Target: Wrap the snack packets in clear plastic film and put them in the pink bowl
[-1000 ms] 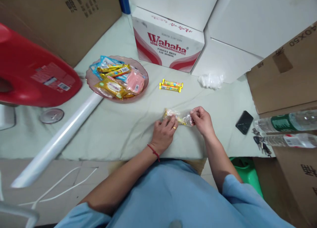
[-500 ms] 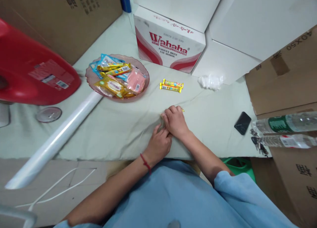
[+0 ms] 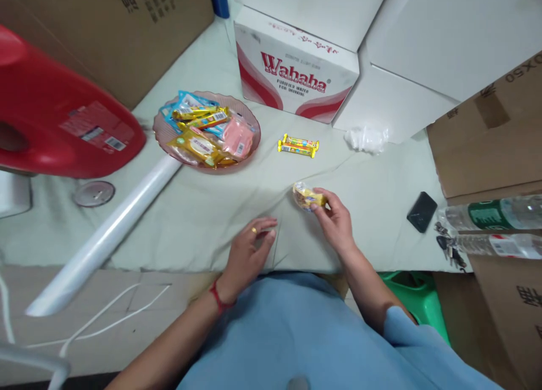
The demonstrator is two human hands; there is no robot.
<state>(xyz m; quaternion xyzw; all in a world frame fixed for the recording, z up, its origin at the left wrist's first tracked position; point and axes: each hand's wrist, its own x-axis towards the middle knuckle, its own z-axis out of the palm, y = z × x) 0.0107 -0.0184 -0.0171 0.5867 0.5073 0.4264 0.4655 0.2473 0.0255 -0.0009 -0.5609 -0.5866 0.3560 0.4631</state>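
My right hand (image 3: 336,220) pinches one end of a small snack packet (image 3: 305,197), yellow and clear with brown contents, held over the cloth-covered table (image 3: 203,220). To its left, my left hand (image 3: 250,246) is empty, fingers apart, with a ring and a red cord at the wrist. Beyond the hands, yellow wrapped snack sticks (image 3: 298,145) lie side by side on the cloth. Farther left stands a pink ribbed glass plate (image 3: 158,131) heaped with yellow, blue and pink packets (image 3: 199,144).
A red jug (image 3: 76,113) and a long white roll (image 3: 105,240) are at the left. A Wahaba-style white carton (image 3: 296,68) stands at the back, crumpled white plastic (image 3: 367,140) beside it. At right lie a black phone (image 3: 422,211), keys (image 3: 449,249) and clear bottles (image 3: 495,214).
My hands were together over something mostly covered. Now they are apart: the left has moved left and opened, while the right has moved right, with the snack packet in view.
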